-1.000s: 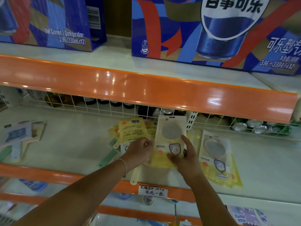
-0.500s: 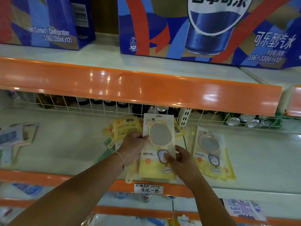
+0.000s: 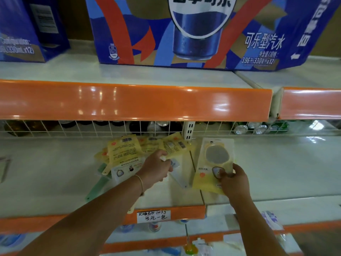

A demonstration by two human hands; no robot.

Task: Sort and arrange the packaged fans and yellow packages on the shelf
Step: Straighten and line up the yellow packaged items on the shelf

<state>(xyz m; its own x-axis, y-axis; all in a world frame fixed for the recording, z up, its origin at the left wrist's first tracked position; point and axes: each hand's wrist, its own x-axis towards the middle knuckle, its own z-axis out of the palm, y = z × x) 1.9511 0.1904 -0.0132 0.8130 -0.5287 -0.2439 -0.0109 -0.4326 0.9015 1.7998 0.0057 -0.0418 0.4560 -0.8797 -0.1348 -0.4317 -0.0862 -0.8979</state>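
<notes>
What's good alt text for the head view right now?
A person's right hand holds a yellow packaged fan on a white store shelf, while the left hand grips the edge of a loose pile of yellow packages. Blue cola cartons sit on the shelf above.

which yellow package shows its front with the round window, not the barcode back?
The yellow package under the right hand, right of the shelf upright: round grey window faces up. Those in the pile by the left hand show barcodes and printed text.
</notes>
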